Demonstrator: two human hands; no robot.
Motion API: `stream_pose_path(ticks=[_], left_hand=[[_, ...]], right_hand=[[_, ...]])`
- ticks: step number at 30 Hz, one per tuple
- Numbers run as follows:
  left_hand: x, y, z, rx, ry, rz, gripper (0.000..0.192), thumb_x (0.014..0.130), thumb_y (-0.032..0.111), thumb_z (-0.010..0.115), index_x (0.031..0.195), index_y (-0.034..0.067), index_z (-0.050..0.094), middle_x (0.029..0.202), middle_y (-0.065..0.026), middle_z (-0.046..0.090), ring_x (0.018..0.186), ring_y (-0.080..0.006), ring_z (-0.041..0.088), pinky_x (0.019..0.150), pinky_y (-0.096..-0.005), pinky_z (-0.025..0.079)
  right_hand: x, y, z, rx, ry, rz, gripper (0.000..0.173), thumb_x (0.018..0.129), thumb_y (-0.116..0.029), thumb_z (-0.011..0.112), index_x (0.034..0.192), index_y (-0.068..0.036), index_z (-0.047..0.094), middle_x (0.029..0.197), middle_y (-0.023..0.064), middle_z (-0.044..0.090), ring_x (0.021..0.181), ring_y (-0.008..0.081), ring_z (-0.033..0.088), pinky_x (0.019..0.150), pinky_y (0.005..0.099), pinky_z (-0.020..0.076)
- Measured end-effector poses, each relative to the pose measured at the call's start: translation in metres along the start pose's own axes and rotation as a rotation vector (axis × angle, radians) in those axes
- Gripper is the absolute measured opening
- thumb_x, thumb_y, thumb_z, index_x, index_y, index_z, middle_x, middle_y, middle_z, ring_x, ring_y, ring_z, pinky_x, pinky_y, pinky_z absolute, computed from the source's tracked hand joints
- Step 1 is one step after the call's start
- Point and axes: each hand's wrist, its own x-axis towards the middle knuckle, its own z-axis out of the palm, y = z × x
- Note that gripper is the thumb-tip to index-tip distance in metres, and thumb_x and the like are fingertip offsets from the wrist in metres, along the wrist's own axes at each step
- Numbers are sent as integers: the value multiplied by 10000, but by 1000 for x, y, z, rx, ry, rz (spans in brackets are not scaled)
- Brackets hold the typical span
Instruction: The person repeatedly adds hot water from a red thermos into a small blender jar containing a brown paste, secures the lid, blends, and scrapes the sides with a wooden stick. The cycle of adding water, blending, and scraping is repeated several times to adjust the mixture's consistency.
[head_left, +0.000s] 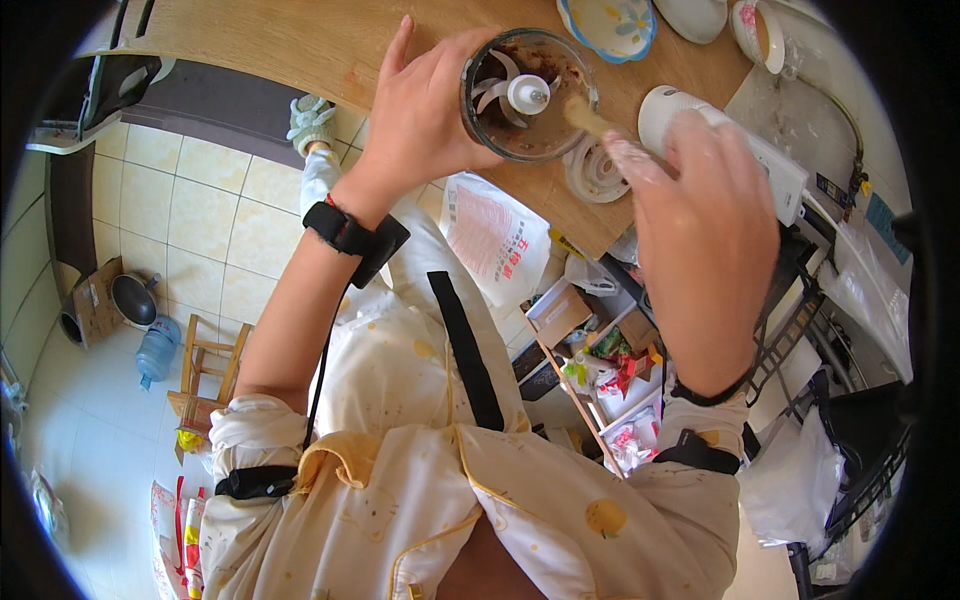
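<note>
With my left hand (435, 105) I grip the side of a clear food processor bowl (589, 71) over the wooden table. Inside it, curved metal blades (495, 94) surround a white hub (527, 95), and dark brown residue clings to the wall. A wooden utensil (589, 118), probably a spatula or spoon, is held in my right hand (701, 172). Its blurred tip is at the bowl's right rim. The fingers of that hand are coated with something pale. A whitish round lid (596, 171) lies on the table just below the bowl, partly hidden by my right hand.
A white motor unit or similar appliance (776, 176) with a cord lies to the right. A flower-patterned dish (611, 26) and a bowl (757, 36) stand at the back of the wooden table (262, 34). Below are a printed white sack (495, 236) and a cluttered shelf (600, 360).
</note>
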Motion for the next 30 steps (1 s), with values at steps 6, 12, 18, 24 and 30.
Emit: stream_pose_path(ticks=[6, 12, 18, 24, 30], left_hand=[[1, 1, 0, 5, 13, 22, 914, 577, 366, 907, 1365, 135, 506, 1123, -54, 694, 1065, -255, 673, 1200, -539, 226], [2, 1, -1, 7, 1, 16, 913, 582, 370, 906, 1368, 135, 505, 1117, -50, 697, 1063, -254, 674, 1201, -539, 222], [2, 1, -2, 7, -9, 14, 921, 579, 376, 909, 1370, 134, 503, 1135, -51, 692, 1072, -251, 672, 1202, -540, 218], [2, 3, -1, 20, -8, 12, 920, 576, 386, 912, 1363, 136, 506, 1136, -46, 695, 1074, -249, 672, 1200, -540, 221], [3, 2, -1, 16, 5, 27, 923, 574, 386, 914, 1363, 134, 506, 1128, -45, 698, 1073, -247, 674, 1200, -540, 224]], right_hand=[[9, 5, 7, 29, -104, -56, 103, 797, -140, 710, 873, -80, 747, 964, 20, 604, 937, 217, 572, 724, 382, 442], [-10, 4, -7, -84, -15, 32, 261, 794, -103, 681, 1033, -151, 775, 875, 42, 528, 876, 245, 550, 751, 379, 442], [4, 21, 12, -95, 44, -110, 221, 773, -119, 703, 982, -135, 771, 979, 21, 582, 936, 225, 557, 757, 375, 451], [13, 29, 6, -166, 16, -159, 323, 749, -115, 684, 1052, -169, 784, 1017, 6, 587, 958, 222, 554, 777, 374, 452], [27, 28, 12, -135, 50, -285, 349, 749, -121, 677, 1078, -175, 780, 1055, 3, 605, 1011, 209, 563, 840, 367, 443]])
